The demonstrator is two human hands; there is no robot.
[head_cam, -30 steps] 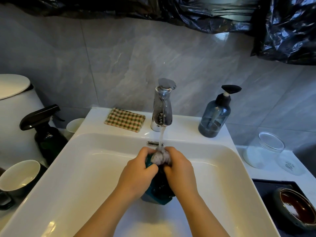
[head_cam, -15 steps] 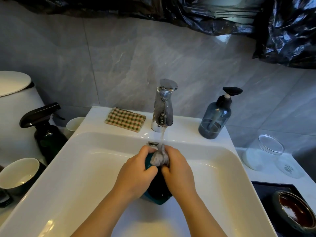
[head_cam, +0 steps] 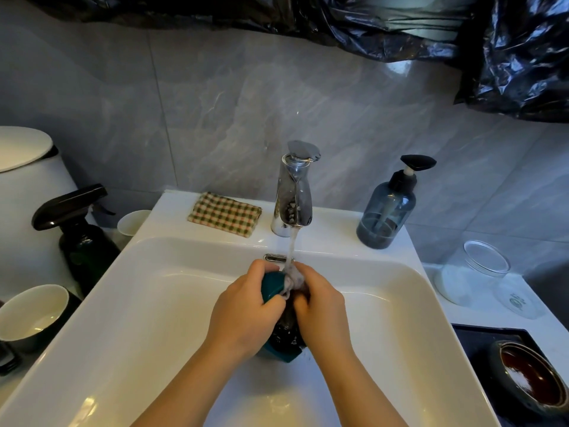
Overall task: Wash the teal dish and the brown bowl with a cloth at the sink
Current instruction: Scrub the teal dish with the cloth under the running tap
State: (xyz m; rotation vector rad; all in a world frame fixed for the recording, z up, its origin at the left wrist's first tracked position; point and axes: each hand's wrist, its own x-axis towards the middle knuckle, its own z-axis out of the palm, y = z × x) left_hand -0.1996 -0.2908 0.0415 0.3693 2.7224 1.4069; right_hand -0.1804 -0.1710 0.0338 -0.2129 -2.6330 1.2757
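Note:
Over the white sink [head_cam: 160,291], my left hand [head_cam: 243,309] grips the teal dish [head_cam: 272,288], which is held on edge under the running water of the chrome tap [head_cam: 295,192]. My right hand [head_cam: 320,306] holds a wadded grey cloth [head_cam: 292,280] against the dish's upper rim, right where the stream lands. Most of the dish is hidden behind both hands; its lower corner shows below them. The brown bowl [head_cam: 529,375] sits on a dark tray at the right edge, apart from both hands.
A checked cloth [head_cam: 224,215] lies on the sink ledge left of the tap; a blue-grey soap pump [head_cam: 389,208] stands to its right. Left of the sink are a dark spray bottle [head_cam: 77,238], a white cup [head_cam: 134,223] and a bowl [head_cam: 34,315]. A glass jar [head_cam: 474,272] lies at right.
Both hands stay at the dish under the stream. The grey cloth has shifted slightly against the dish's top rim, and more teal shows by my left thumb.

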